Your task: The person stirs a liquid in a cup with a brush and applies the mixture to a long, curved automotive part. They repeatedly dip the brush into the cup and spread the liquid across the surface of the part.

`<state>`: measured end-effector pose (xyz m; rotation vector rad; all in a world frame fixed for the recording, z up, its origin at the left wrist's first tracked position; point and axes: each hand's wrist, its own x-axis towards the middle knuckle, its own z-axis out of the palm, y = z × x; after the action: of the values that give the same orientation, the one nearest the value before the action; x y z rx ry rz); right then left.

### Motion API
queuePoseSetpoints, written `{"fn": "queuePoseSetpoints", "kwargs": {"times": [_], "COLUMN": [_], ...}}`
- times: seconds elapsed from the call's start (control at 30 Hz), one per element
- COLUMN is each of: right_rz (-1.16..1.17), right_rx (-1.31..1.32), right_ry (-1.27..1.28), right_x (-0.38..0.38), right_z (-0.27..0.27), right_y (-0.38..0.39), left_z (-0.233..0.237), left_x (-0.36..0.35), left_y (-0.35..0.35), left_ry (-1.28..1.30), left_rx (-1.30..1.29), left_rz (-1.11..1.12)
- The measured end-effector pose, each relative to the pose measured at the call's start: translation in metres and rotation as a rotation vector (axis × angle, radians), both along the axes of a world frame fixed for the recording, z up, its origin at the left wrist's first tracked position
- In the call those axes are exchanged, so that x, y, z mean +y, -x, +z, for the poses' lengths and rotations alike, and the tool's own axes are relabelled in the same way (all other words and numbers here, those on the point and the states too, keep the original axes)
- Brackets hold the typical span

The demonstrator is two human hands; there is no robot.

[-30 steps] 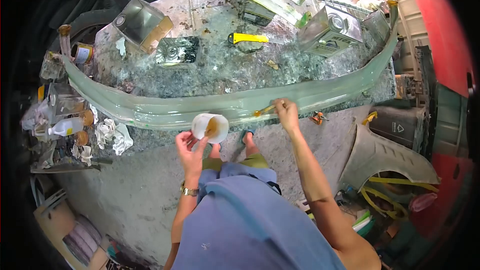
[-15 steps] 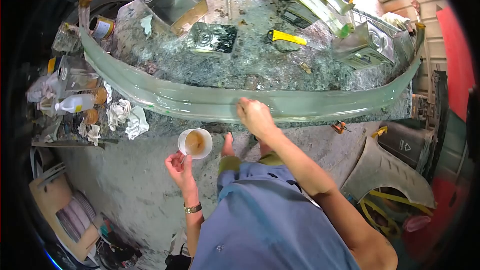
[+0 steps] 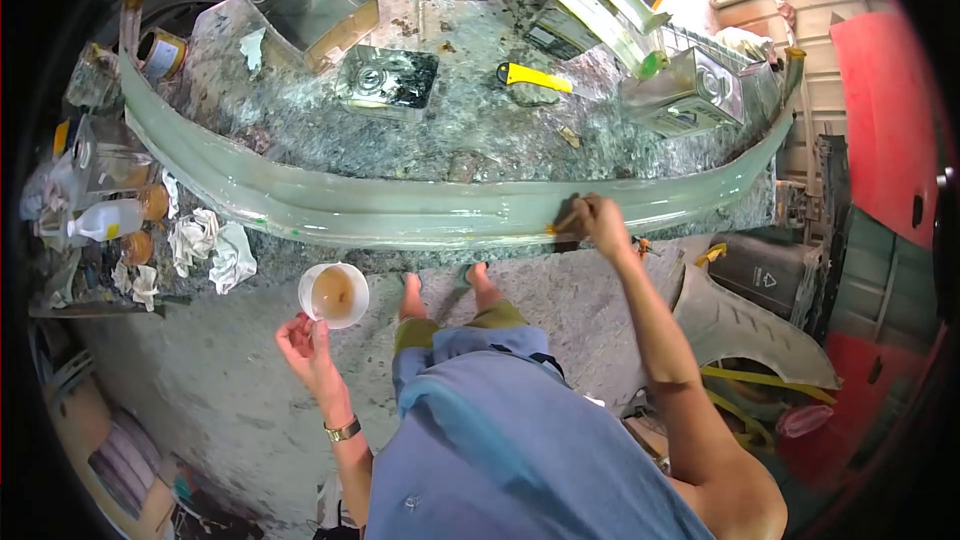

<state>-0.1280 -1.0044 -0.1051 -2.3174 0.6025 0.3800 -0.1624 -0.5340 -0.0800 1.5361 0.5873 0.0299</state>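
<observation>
A long, curved, glossy pale-green panel, wet-looking like resin-coated fibreglass, lies along the near edge of the worktable. My right hand is closed around what looks like a small paintbrush, its tip against the panel's lower face right of the middle. The fingers hide most of the brush. In front of the table my left hand grips a white plastic cup by its near rim. Amber liquid shows inside the cup, which is tilted toward the camera.
On the stained worktable are a yellow utility knife, a cut-open metal can, another tin and more tins at right. Crumpled paper and a plastic bottle sit at left. A grey fender leans at right.
My right hand has moved right along the panel, and the brush now shows at its fingers. My left hand still holds the cup. The whole view has shifted slightly.
</observation>
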Motion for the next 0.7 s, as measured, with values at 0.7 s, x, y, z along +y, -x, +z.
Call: {"fn": "queuePoseSetpoints", "kwargs": {"times": [0.7], "right_rz": [1.134], "right_rx": [-0.257], "right_ry": [-0.459], "right_x": [0.283], "right_z": [-0.016], "right_y": [-0.179], "left_z": [-0.004], "left_x": [0.022], "left_y": [0.057], "left_ry": [0.013], "left_rx": [-0.037], "left_rz": [0.323]}}
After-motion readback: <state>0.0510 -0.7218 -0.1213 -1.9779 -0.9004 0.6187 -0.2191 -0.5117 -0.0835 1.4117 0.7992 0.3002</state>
